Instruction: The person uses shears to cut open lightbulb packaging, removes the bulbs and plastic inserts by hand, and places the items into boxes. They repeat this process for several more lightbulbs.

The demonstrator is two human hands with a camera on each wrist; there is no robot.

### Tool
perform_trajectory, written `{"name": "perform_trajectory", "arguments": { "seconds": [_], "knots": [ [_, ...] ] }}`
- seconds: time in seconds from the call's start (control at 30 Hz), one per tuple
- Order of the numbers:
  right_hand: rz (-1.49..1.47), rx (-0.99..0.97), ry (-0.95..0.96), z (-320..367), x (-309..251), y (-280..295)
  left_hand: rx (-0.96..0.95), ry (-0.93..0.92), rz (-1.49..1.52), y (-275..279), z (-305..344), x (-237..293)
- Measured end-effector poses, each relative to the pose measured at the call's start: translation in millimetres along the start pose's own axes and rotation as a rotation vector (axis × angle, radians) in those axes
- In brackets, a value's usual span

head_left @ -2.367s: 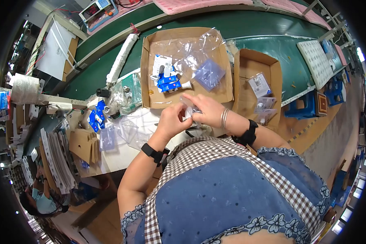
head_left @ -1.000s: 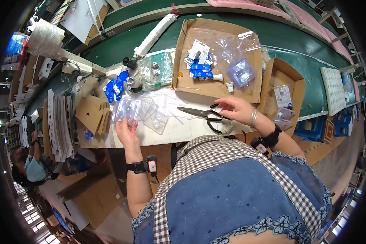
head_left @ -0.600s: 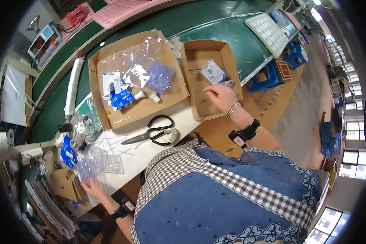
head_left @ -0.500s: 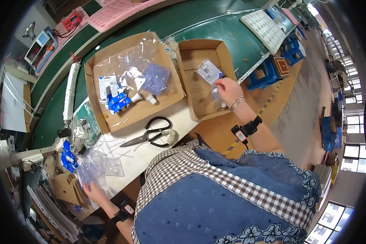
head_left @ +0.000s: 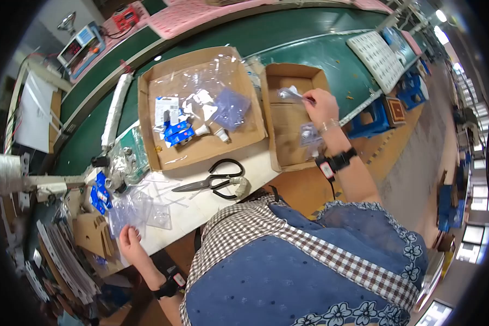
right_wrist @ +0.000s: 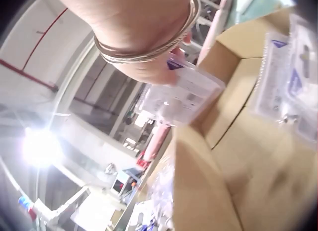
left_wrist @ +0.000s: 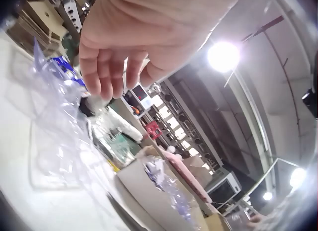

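The right hand (head_left: 323,108) pinches a clear blister pack (head_left: 290,93) by its edge over the far part of the smaller cardboard box (head_left: 289,117). In the right wrist view the fingers grip that pack (right_wrist: 185,94), which has a printed card, above the box wall (right_wrist: 196,184). More packs (head_left: 309,134) lie in the near part of the same box. At the table's left, the left hand (head_left: 133,247) is beside clear plastic shells (head_left: 129,212), fingers loosely bent. Its fingers (left_wrist: 107,72) hold nothing in the left wrist view, with the shells (left_wrist: 59,126) below.
Black-handled scissors (head_left: 201,185) lie on the white table (head_left: 198,209). A larger box (head_left: 201,155) holds blue cartons (head_left: 178,133), clear plastic and white pieces. Blue packets (head_left: 100,193) and brown cardboard pieces (head_left: 89,233) are at the left. Blue stools (head_left: 370,122) stand at the right.
The hands have parted from near the body. The right moved into the smaller box and lifted a pack towards its far end; the left went to the plastic shells. The scissors have come into view.
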State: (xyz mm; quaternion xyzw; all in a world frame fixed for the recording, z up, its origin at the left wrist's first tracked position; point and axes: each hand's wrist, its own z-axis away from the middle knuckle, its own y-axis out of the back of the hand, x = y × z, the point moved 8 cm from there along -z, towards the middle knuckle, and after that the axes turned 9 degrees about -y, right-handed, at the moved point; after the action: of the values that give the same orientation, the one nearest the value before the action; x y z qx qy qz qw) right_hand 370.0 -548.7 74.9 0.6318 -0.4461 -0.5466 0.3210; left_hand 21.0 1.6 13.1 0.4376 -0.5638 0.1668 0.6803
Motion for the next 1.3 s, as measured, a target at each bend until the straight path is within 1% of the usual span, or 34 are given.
{"name": "perform_trajectory", "arguments": {
  "seconds": [0.03, 0.1, 0.17, 0.23, 0.3, 0.37, 0.4, 0.43, 0.47, 0.5, 0.57, 0.6, 0.67, 0.7, 0.77, 0.83, 0.9, 0.93, 1.0, 1.03, 1.1, 1.17, 1.23, 1.27, 1.3],
  "knots": [
    [-0.042, 0.165, 0.243, 13, -35, 25, -0.062, -0.023, 0.09, -15, 3, 10],
    [-0.192, 0.304, 0.606, 58, -110, 52, -0.292, 0.098, 0.292, -58, 19, 46],
    [-0.319, 0.183, 0.897, 97, -174, 42, -0.623, 0.227, 0.69, -109, 38, 82],
    [-0.421, 0.114, 1.156, 140, -223, 22, -0.764, 0.256, 0.749, -138, 44, 105],
    [-0.48, -0.012, 1.3, 173, -255, 1, -0.888, 0.379, 0.819, -153, 44, 111],
    [-0.551, -0.044, 1.364, 191, -273, -12, -0.839, 0.336, 0.803, -153, 41, 112],
    [-0.543, -0.07, 1.354, 193, -279, -16, -0.738, 0.401, 0.93, -152, 38, 103],
    [-0.53, -0.094, 1.341, 194, -284, -20, -0.724, 0.403, 0.928, -146, 38, 98],
    [-0.534, -0.208, 1.282, 188, -284, -26, -0.651, 0.357, 0.933, -138, 33, 94],
    [-0.538, -0.211, 1.284, 188, -277, -28, -0.579, 0.309, 0.935, -129, 28, 91],
    [-0.414, -0.482, 0.951, 167, -246, -71, -0.47, 0.286, 1.01, -112, 18, 74],
    [-0.412, -0.487, 0.964, 169, -230, -84, -0.429, 0.295, 1.022, -105, 16, 67],
    [-0.174, -0.548, 0.877, 172, -197, -127, -0.376, 0.305, 1.035, -94, 14, 57],
    [-0.174, -0.555, 0.884, 176, -195, -129, -0.348, 0.319, 1.063, -90, 13, 55],
    [0.083, -0.624, 0.912, 187, -187, -148, -0.32, 0.332, 1.086, -84, 12, 48],
    [0.096, -0.586, 0.899, 191, -197, -148, -0.331, 0.328, 1.1, -83, 11, 45],
    [0.279, -0.666, 0.815, 194, -198, -164, -0.317, 0.329, 1.09, -81, 9, 42],
    [0.28, -0.661, 0.808, 195, -198, -171, -0.301, 0.33, 1.085, -80, 9, 41],
    [0.245, -0.669, 0.712, 190, -195, -183, -0.277, 0.341, 1.063, -78, 11, 44],
    [0.244, -0.663, 0.715, 188, -195, -180, -0.244, 0.352, 1.04, -75, 13, 44],
    [0.092, -0.76, 0.562, 177, -190, -168, -0.202, 0.352, 1.058, -69, 12, 43],
    [0.084, -0.785, 0.551, 175, -184, -152, -0.149, 0.363, 1.069, -60, 11, 43],
    [-0.182, -0.923, 0.416, 177, -181, -139, -0.106, 0.279, 1.107, -50, 7, 36],
    [-0.21, -1.051, 0.367, 182, -186, -133, -0.06, 0.274, 1.119, -47, 9, 38],
    [-0.304, -1.091, 0.387, 186, -191, -133, -0.057, 0.271, 1.121, -46, 9, 42]
  ]
}}
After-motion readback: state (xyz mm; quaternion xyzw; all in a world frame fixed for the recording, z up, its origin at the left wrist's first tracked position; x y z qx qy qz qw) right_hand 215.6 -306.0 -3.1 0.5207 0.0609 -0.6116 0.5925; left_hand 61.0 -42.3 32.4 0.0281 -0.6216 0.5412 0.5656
